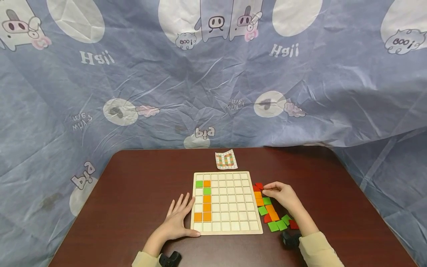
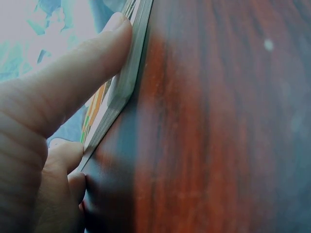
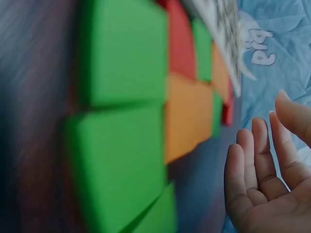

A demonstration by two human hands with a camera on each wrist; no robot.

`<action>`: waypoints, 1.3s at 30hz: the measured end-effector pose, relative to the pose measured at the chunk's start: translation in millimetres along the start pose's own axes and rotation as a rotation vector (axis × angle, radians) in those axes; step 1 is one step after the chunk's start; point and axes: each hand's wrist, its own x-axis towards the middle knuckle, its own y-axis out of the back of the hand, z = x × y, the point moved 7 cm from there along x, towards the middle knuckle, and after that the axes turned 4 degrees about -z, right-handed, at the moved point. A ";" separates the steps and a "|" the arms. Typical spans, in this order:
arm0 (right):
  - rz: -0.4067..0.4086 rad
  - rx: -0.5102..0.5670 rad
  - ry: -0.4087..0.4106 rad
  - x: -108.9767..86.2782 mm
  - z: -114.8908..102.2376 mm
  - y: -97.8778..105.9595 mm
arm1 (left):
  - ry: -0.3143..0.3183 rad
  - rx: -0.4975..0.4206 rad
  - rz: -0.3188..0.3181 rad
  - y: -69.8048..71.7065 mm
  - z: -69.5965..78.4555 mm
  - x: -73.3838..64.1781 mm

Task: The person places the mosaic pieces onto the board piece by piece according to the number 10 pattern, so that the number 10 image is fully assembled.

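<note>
A pale square grid board (image 1: 231, 206) lies on the table, with several orange tiles (image 1: 207, 207) and a couple of green tiles (image 1: 199, 184) in its two left columns. My left hand (image 1: 176, 221) rests at the board's lower left corner, fingers spread along the left side. Its thumb (image 2: 92, 60) touches the front edge. Right of the board lies a loose group of orange (image 1: 272, 213), green (image 1: 272, 226) and red (image 1: 259, 185) tiles. Over the far end of that group hovers my right hand (image 1: 282, 193), fingers lightly bent and nothing visible in its grasp.
Behind the board, a small paper card (image 1: 226, 160) shows a coloured grid pattern. The dark reddish-brown table (image 1: 146, 178) ends at a blue-grey printed cloth (image 1: 186, 89), which hangs behind it and at both sides. Black devices sit at both wrists.
</note>
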 end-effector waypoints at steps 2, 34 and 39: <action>-0.011 -0.013 -0.003 -0.8 5.5 0.9 | -0.001 -0.005 0.001 -0.2 0.2 0.0; -0.060 -0.254 -0.004 -1.8 11.6 -3.3 | 0.008 0.004 0.003 -1.3 -1.1 0.6; -0.069 -0.237 0.016 -4.0 11.6 -1.5 | 0.006 0.004 0.008 -1.2 -0.5 1.3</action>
